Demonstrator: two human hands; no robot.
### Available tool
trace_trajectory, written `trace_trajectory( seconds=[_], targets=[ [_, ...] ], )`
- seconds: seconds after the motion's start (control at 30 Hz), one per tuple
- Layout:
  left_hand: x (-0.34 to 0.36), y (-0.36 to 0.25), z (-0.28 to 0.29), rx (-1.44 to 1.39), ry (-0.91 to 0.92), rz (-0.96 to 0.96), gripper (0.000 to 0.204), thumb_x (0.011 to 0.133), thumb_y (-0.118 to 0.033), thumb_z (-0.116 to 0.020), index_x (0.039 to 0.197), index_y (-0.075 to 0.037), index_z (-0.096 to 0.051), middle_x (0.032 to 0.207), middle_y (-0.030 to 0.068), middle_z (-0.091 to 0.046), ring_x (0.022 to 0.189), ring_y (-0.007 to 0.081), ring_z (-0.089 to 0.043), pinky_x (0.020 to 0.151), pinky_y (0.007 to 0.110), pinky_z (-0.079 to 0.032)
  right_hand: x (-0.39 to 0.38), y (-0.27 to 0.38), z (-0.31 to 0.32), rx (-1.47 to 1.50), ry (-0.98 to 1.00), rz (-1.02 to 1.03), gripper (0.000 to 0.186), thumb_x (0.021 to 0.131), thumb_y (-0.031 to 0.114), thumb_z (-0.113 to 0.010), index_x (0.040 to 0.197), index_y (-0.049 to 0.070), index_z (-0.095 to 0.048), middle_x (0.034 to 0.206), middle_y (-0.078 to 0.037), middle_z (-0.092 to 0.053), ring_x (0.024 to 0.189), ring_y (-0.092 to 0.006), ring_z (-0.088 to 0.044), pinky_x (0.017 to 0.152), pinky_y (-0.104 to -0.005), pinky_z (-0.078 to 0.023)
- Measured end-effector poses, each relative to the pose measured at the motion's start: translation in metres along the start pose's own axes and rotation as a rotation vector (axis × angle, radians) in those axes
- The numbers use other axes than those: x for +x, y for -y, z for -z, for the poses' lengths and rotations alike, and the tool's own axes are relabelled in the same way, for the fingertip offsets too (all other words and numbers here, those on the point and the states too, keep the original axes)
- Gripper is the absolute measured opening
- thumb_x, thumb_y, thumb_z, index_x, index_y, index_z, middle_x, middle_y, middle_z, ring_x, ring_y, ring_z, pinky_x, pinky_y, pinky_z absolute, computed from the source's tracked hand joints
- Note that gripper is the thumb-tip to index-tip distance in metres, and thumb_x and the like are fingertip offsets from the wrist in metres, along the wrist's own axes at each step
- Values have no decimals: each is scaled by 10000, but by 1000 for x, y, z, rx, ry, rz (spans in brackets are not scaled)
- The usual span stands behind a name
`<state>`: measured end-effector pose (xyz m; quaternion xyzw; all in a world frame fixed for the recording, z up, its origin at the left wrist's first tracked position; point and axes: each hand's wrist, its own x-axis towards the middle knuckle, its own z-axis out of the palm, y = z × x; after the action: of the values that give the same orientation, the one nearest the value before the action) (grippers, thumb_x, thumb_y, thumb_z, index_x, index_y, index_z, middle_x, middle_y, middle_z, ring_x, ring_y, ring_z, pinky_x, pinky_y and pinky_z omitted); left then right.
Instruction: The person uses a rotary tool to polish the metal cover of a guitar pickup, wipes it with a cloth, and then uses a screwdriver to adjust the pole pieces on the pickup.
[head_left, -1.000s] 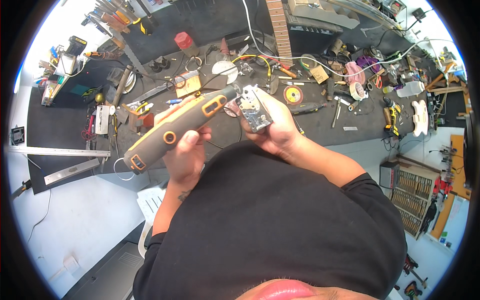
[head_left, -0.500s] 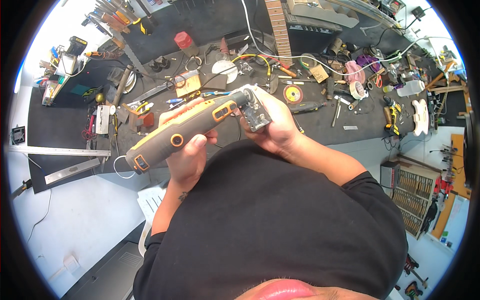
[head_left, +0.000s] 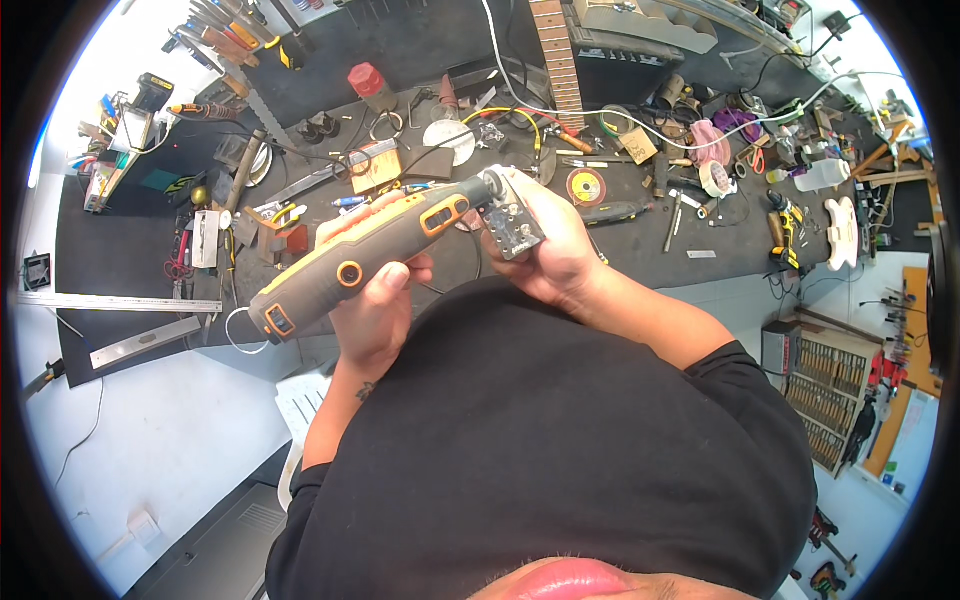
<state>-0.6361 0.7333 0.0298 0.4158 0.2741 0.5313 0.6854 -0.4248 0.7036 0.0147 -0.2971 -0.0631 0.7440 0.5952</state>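
Gripped long grey-and-orange power tool in left hand, rectangular silver metal part in right hand, over near edge of dark workbench.

Crops the guitar neck at the top edge, hides the underside of the metal block against the right hand, leaves unclear the tip of the rotary tool.

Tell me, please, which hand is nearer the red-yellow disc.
Right. The right hand appears just below-left of the disc; the left hand is farther left, gripping the rotary tool.
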Motion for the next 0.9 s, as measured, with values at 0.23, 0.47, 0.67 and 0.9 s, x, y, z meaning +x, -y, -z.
trace_trajectory(
  seconds=[0.23,0.47,0.67,0.9],
  targets=[
    [1,2,2,-13,17,0,682,817,-93,-809,1391,-58,-442,1440,244,-573,956,284,-715,723,346,-622,2,-2,3,21,-11,1,233,1123,295,-446,1165,149,-623,778,34,-545,512,-80,-440,441,-254,-284],
    [1,2,4,-17,14,3,663,826,-66,-782,1395,-62,-442,1430,246,-580,944,289,-720,728,349,-625,1,0,3,19,5,-10,239,1122,282,-440,1180,139,-622,774,29,-541,519,-84,-442,446,-254,-286],
    [4,3,18,-96,-83,-16,646,849,-48,-725,1436,-27,-456,1342,227,-635,921,289,-743,742,337,-660,0,1,7,42,33,-14,229,1117,252,-434,1212,134,-606,779,25,-539,526,-89,-420,465,-259,-283],
    [7,-3,21,-135,-68,-40,647,857,-78,-729,1442,-4,-462,1297,223,-657,880,283,-750,721,322,-662,-1,1,7,32,3,-24,228,1115,251,-441,1221,134,-605,786,25,-547,538,-91,-438,468,-265,-290]
  ],
)
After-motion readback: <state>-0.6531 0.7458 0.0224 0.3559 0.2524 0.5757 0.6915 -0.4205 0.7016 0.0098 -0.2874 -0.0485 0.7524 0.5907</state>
